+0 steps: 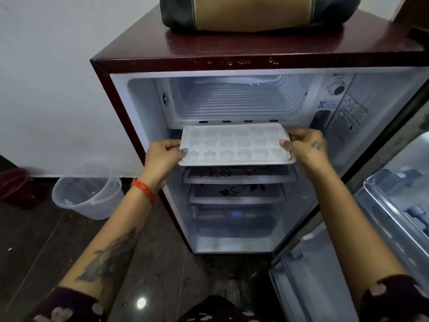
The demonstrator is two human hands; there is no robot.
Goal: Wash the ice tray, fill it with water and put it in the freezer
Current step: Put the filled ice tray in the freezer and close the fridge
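Observation:
A white ice tray point(234, 145) with several shaped cells is held level in front of the open maroon fridge point(144, 63). My left hand point(162, 156) grips its left end, thumb on top of the rim. My right hand point(306, 147) grips its right end the same way. The tray hangs just below the mouth of the freezer compartment point(236, 98), which stands open and looks bare inside. Whether the cells hold water I cannot tell.
The fridge door point(362, 228) swings open at the right with its shelves showing. Below the tray are two patterned fridge shelves point(236, 189). A clear plastic bucket point(88, 194) stands on the dark floor at the left. A bag point(253, 12) lies on top of the fridge.

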